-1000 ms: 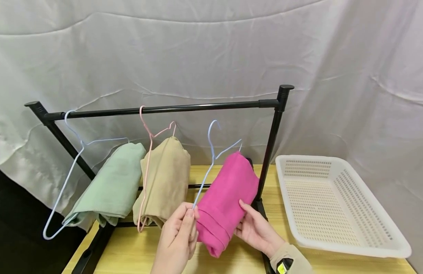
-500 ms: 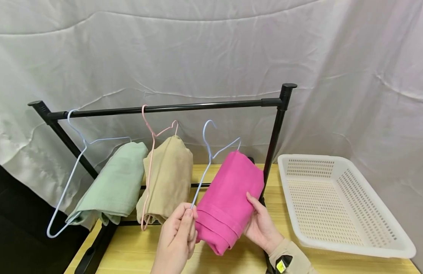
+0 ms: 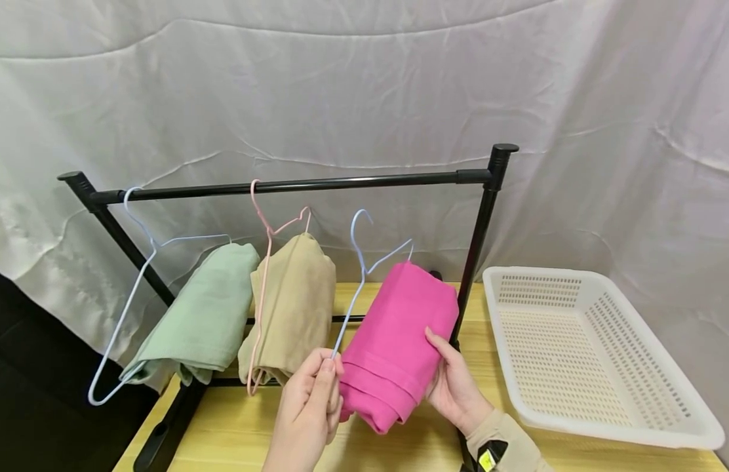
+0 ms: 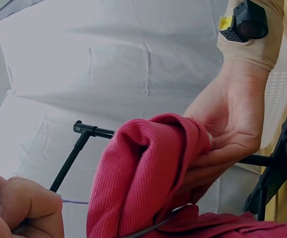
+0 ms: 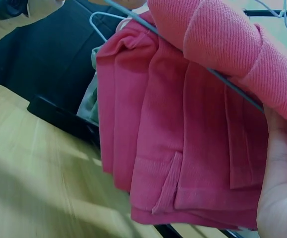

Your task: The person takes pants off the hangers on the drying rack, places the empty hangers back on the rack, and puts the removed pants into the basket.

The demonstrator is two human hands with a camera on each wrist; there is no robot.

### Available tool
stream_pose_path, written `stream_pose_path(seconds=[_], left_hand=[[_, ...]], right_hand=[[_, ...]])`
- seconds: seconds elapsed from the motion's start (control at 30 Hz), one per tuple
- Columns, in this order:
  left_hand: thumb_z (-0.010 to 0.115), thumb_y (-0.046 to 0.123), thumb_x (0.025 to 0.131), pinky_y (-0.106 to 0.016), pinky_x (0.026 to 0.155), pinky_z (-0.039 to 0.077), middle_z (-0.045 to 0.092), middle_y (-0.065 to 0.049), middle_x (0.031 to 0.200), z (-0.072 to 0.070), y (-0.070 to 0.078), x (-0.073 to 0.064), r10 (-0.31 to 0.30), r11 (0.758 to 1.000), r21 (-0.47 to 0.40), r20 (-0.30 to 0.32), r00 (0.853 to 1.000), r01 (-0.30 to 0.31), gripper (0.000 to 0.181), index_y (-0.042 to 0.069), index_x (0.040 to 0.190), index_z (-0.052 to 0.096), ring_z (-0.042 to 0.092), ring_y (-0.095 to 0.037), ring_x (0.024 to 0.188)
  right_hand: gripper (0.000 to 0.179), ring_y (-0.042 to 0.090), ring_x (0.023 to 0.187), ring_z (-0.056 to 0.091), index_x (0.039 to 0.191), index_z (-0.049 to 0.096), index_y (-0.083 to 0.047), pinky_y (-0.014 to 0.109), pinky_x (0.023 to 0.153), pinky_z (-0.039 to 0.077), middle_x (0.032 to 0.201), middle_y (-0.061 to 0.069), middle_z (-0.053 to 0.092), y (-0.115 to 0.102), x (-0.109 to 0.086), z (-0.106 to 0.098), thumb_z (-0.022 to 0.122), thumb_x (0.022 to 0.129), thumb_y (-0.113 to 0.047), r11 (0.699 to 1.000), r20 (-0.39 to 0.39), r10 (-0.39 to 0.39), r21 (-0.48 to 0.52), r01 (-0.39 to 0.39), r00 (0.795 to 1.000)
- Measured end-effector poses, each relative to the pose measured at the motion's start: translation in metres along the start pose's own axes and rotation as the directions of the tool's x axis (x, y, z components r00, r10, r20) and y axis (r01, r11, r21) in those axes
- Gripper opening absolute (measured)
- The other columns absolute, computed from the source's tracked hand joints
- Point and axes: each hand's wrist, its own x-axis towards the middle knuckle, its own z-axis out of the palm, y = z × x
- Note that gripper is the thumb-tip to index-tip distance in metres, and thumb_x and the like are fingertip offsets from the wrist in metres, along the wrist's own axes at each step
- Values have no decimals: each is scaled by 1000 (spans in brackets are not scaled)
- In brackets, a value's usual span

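My left hand [image 3: 310,405] pinches the near end of a light blue wire hanger [image 3: 360,288] between thumb and fingers. Its hook points up, in front of and below the rack's bar. A folded pink ribbed cloth [image 3: 400,328] is draped over the hanger's lower bar [image 5: 232,88]. On the cloth's right side, my right hand [image 3: 459,393] grips it, thumb on top and fingers underneath. The left wrist view shows those fingers [image 4: 210,161] behind the rolled pink cloth [image 4: 148,173]. Layers of the cloth hang below the bar in the right wrist view.
A black rack [image 3: 341,183] stands on the wooden table [image 3: 235,432]. From its bar hang a blue hanger with green cloth [image 3: 214,308] and a pink hanger [image 3: 264,282] with beige cloth [image 3: 302,301]. A white plastic basket [image 3: 612,429] sits at the right.
My right hand and the pink cloth have shifted slightly right and tilted. The hanger's hook has swung a little left. The left hand keeps its pinch. The whole scene slides slightly right.
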Motion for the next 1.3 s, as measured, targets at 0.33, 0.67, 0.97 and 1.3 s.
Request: stream_pose_path(seconds=[0.33,0.67,0.97,1.3], left_hand=[[38,28,119,-15,37,27,30,-1,62,-1,-2,0,-61,998,29,-41,997,62,38,-7,107,47,30,-4,46],[40,28,119,-14,40,28,35,4,64,-2,-4,2,-87,995,48,-48,995,89,37,-6,107,49,32,-3,47],[42,25,118,-14,38,29,36,3,61,-3,-7,4,-88,992,80,-63,994,93,34,-5,103,50,32,-3,44],[43,19,117,-17,35,27,36,4,60,-7,-11,8,-33,994,103,-66,997,40,30,-6,102,51,32,-1,45]], right_hand=[[41,14,113,68,142,37,-14,34,104,58,127,-2,65,-3,3,19,55,108,-28,980,-175,-111,-183,79,978],[46,17,112,71,145,38,-14,36,102,60,126,1,67,-16,-2,37,59,104,-20,931,-206,-200,-346,120,958],[49,19,112,73,147,39,-7,35,102,61,125,4,68,-25,-8,48,60,105,-20,887,-169,-221,-445,125,961],[42,18,109,75,142,44,-5,32,97,62,119,2,72,-33,-17,59,61,107,-21,829,-111,-248,-539,151,962]])
